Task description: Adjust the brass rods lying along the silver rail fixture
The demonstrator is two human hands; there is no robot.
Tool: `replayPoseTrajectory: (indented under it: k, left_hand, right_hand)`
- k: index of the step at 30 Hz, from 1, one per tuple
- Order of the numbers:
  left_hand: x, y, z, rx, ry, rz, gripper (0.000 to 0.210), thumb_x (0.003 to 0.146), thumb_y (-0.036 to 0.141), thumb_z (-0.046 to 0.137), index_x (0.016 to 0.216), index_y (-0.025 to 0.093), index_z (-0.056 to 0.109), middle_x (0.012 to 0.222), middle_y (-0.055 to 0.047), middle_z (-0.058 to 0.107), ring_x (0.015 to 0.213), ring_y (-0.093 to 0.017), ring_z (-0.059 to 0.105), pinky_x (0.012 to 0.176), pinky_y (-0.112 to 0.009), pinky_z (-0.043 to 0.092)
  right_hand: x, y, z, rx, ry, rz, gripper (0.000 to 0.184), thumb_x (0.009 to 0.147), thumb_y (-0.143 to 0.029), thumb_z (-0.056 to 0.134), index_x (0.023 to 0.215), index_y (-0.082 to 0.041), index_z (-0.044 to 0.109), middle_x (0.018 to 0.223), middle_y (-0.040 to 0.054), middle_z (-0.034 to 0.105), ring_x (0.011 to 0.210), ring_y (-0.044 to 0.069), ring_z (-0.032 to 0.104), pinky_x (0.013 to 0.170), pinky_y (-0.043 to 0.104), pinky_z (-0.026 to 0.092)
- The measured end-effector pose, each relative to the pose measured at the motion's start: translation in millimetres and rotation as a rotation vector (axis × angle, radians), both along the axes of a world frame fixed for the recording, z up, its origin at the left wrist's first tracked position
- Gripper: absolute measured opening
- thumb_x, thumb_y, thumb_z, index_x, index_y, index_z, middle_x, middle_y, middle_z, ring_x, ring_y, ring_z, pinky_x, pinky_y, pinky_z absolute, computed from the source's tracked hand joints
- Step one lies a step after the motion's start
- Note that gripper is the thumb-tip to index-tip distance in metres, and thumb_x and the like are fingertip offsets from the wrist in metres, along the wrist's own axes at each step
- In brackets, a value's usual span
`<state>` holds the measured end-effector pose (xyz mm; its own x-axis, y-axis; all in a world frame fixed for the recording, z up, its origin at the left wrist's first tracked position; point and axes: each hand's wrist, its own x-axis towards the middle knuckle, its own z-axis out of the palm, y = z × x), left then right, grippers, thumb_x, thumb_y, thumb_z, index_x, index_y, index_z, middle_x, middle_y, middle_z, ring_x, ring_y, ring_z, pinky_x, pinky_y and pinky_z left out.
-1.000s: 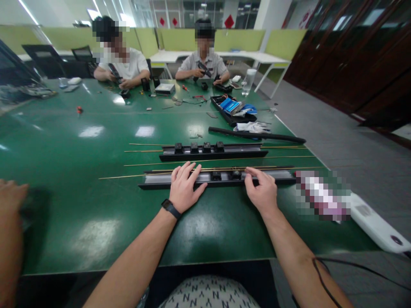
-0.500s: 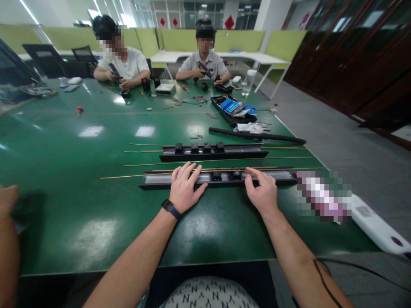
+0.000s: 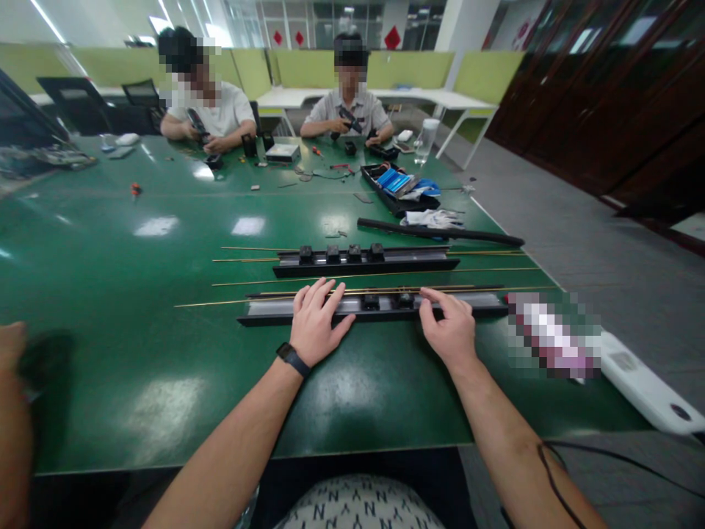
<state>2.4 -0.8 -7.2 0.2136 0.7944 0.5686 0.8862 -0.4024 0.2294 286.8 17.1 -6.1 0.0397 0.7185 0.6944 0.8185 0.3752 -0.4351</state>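
Note:
My left hand [image 3: 318,323] lies with fingers spread across the near black channel rail [image 3: 275,320], its fingertips over thin brass rods [image 3: 374,292] along the rail's far edge. My right hand [image 3: 449,327] is at the same rail further right, thumb and forefinger pinched at a brass rod. Between the hands, a small black block [image 3: 371,302] and a second black block [image 3: 406,300] sit in the rail's channel. Behind lies another black rail [image 3: 363,270] with several black blocks in it. What lies under my left palm is hidden.
A black tube [image 3: 440,233], white gloves [image 3: 432,219] and a black tray [image 3: 380,189] with blue items lie beyond the rails. At right is a white device [image 3: 650,386] beside a blurred-out object. Two people work across the green table [image 3: 165,397]; another person's arm [image 3: 14,419] shows at left.
The long brass rod's left end has shifted very slightly to the right. Both my hands stay almost in place. The other person's hand at the left edge has drawn back a little.

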Motion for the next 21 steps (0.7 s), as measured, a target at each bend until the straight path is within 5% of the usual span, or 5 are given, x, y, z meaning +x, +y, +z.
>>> replayPoseTrajectory:
  k: [21]
  left_hand:
    - [-0.1, -0.4, 0.2, -0.009, 0.006, 0.001, 0.058, 0.097, 0.048, 0.063, 0.15, 0.025, 0.053, 0.149, -0.012, 0.06, 0.148, -0.032, 0.046, 0.123, -0.052, 0.028]
  right_hand:
    - [-2.9, -2.8, 6.6, -0.049, 0.014, -0.025, 0.02, 0.094, -0.027, 0.06, 0.105, -0.022, 0.076, 0.103, 0.0063, 0.082, 0.095, 0.025, 0.076, 0.099, 0.043, 0.047]
